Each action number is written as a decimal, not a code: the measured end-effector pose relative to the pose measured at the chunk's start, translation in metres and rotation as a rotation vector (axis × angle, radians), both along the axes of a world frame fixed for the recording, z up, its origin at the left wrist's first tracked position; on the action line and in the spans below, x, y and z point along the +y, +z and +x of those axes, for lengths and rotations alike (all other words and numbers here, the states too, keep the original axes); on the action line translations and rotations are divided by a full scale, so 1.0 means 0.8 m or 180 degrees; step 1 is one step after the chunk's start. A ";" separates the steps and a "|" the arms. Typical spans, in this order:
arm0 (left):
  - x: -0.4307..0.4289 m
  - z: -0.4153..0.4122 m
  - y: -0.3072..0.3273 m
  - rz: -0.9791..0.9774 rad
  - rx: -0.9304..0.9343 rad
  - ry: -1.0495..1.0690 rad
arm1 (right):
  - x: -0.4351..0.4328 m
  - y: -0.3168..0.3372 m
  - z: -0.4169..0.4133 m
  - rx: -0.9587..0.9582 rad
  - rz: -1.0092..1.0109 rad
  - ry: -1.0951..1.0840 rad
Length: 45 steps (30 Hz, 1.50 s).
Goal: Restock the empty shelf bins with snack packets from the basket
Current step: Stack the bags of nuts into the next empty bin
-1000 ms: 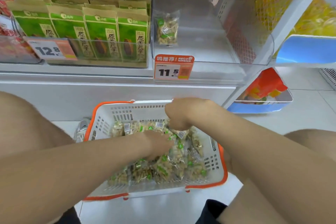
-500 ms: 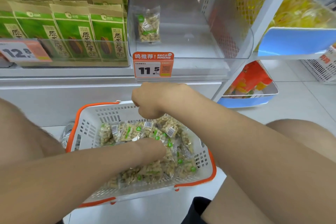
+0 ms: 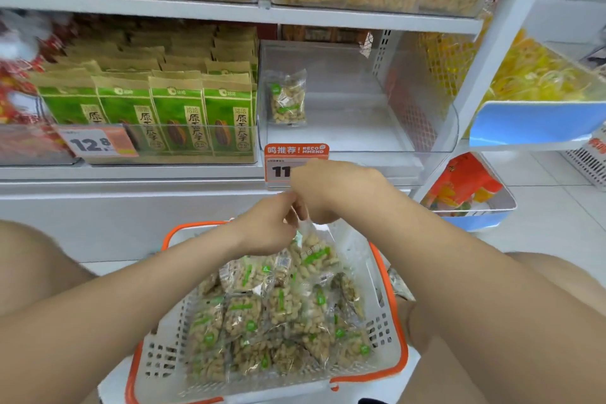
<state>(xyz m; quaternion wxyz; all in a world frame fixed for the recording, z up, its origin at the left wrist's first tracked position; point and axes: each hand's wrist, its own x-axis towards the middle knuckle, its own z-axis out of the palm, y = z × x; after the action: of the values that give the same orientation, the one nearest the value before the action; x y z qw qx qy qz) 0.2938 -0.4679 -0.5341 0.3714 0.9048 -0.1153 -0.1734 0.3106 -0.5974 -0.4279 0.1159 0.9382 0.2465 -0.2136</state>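
Both hands are up over the basket (image 3: 387, 275), meeting at the top edge of one clear snack packet (image 3: 311, 252). The left hand (image 3: 265, 229) pinches that edge with fingertips closed on it, and the right hand (image 3: 331, 188) is curled shut on the same edge just beside it, so the two hands touch. The packet hangs below them, its lower end down among the heap in the basket (whether it rests on the heap or hangs clear, I cannot tell).

Under the hands, the white basket with its orange rim holds a pile of the same nut packets (image 3: 278, 318), green labels showing; they overlap too much for an exact count, but well over a dozen.

Beyond the hands, the clear shelf bin (image 3: 377, 128) holds just one packet (image 3: 288, 98), standing upright at its left wall. The right hand covers part of the one orange price tag (image 3: 295, 157) on that bin's front.

Beyond and to the left of the left hand, four green seed bags (image 3: 177, 118) face front in a row, more stacked behind, with a second price tag (image 3: 95, 143) reading 12.8 in front of them.
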 end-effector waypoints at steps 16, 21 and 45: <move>0.029 0.021 0.114 -0.2260 -0.1796 0.1488 | -0.014 0.043 0.028 -0.0803 0.3799 -0.1772; 0.034 0.041 0.124 -0.2197 -0.1900 0.1962 | -0.012 0.046 0.036 0.0448 0.4003 -0.2342; 0.047 0.066 0.121 0.1024 -0.1561 0.0881 | 0.028 -0.040 0.225 -0.0208 0.2859 -0.2775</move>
<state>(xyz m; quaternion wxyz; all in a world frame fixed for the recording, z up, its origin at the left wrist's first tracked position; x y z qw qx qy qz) 0.3464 -0.4307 -0.4370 0.2048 0.9738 -0.0484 0.0859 0.4905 -0.5754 -0.4600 -0.3800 0.9157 -0.0969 -0.0879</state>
